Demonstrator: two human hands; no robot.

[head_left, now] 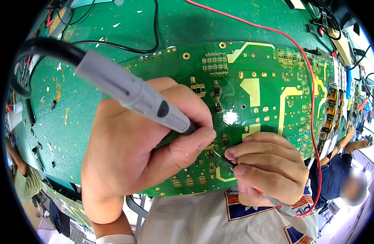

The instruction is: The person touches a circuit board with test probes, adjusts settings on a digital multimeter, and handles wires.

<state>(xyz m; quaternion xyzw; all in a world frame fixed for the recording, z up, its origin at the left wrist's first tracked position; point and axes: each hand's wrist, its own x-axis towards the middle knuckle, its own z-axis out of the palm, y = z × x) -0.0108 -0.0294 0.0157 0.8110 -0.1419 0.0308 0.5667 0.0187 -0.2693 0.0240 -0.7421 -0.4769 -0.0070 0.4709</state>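
A large green circuit board (272, 75) lies under both of my hands. My left hand (121, 150) is closed around a grey test probe (134, 95) with a thick black cable, and my fingers hide its tip. In my right hand (272, 168) is a second test probe (227, 162) with a black front part, a grey and red rear end and a red lead (309, 65). Its thin metal point reaches small components near the board's near edge, close to my left fingertips. Whether either tip touches the board I cannot tell.
The board rests on a green mat (178, 20). A black cable (156, 28) loops across the mat behind it. Brown coil-like parts (331, 110) stand along the board's right side. One person (337, 173) works at the far right; another (28, 183) is at the left edge.
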